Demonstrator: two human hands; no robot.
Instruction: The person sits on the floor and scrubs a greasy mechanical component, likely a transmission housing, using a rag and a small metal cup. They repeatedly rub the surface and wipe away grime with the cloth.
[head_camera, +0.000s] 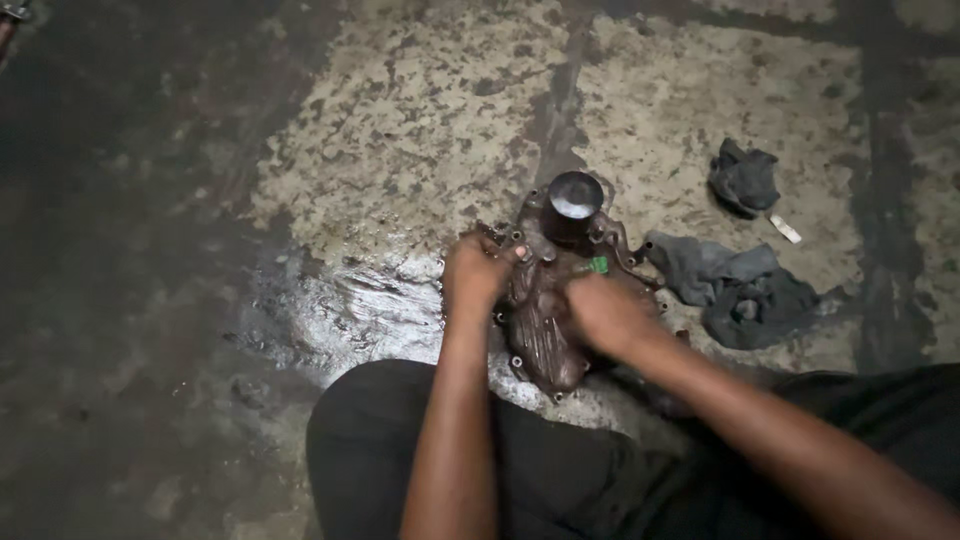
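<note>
Underneath — stained, wet concrete floor (400, 120).

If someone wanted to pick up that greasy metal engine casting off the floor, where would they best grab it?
Probably by the narrow ribbed lower end of the metal casting, coming from the near side. The far end carries a black cylindrical filter, which looks smooth and oily; the ribs and bolt lugs should give fingers better purchase. The left hand already steadies its left edge.

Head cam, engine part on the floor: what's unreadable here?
- Middle of the metal housing, head view: covered by both hands.
- Right hand grip: only a green tip shows; the rest of the object is hidden in the fist and blurred.
- Left hand fingertips: curled onto the housing edge, contact hidden.
- Small white object by the rags: too small to identify.
- Top-left corner: object cut by the frame edge.
</note>
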